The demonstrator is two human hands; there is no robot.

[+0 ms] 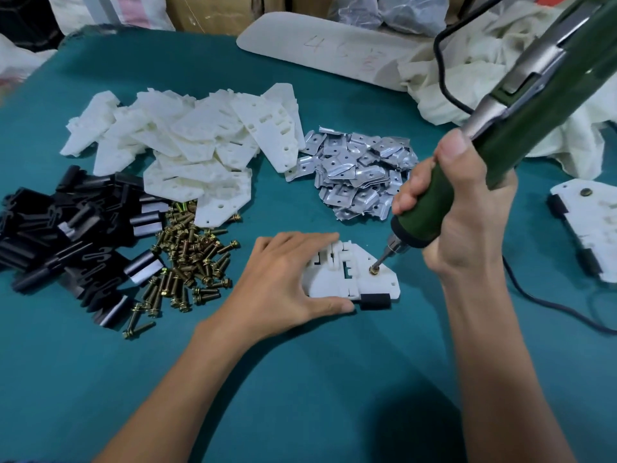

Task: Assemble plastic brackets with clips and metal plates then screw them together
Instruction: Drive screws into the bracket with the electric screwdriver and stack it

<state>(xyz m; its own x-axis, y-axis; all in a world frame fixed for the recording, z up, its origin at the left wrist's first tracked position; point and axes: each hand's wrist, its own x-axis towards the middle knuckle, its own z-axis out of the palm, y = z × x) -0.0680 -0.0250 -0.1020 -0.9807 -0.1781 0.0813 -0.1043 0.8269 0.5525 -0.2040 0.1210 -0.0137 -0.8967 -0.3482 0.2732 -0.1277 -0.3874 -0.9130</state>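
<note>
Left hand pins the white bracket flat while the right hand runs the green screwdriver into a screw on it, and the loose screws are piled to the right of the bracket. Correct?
Not quite. In the head view the loose screws are piled to the left of the bracket.

head view, close, angled down over table [300, 396]

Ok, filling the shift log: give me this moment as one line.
step: driving screw | left hand: pressing bracket flat | right hand: gripping electric screwdriver, bit on screw head
</note>
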